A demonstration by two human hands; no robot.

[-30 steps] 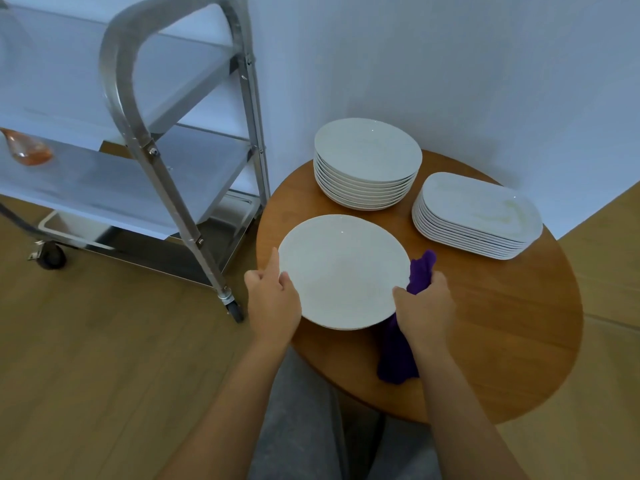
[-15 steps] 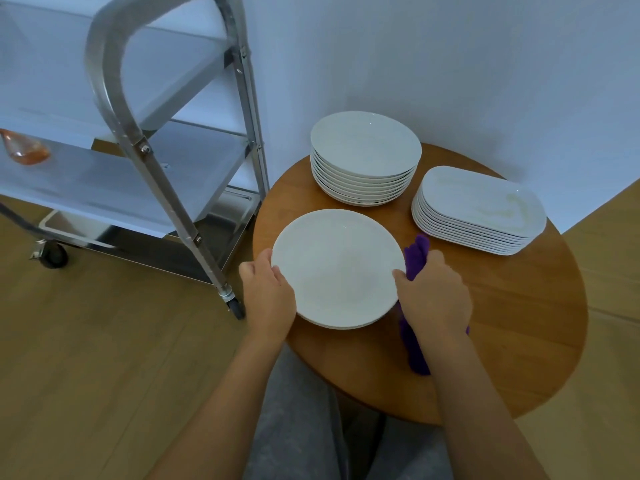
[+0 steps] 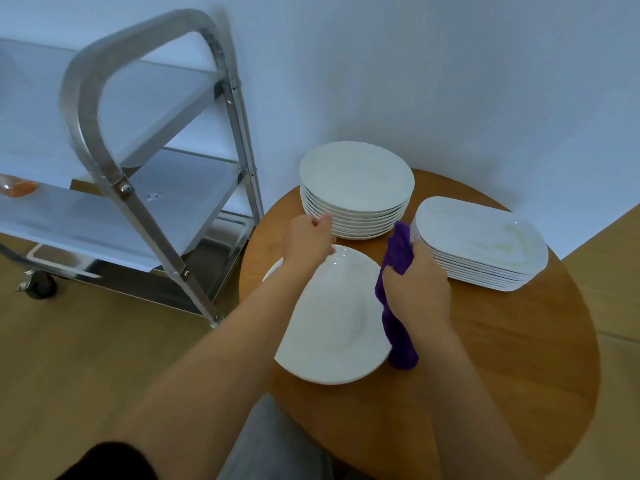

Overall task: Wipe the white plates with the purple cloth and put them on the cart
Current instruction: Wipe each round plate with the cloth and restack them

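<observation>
Right hand (image 3: pixel 414 289) grips purple cloth (image 3: pixel 398 306) — beside plate (image 3: pixel 332 327).

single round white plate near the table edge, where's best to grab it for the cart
Take the single round white plate by its shallow raised rim on the cart-facing side, where it overhangs the round wooden table. The left hand is nearest; the right hand holds the purple cloth.

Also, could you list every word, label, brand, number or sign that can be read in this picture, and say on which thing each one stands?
None: no readable text shows anywhere.
The round plates, the oblong plates and the single plate: plain white, unmarked.
The purple cloth: no tag visible.
The cart: bare metal, no label visible.
The table: plain wood.
</observation>
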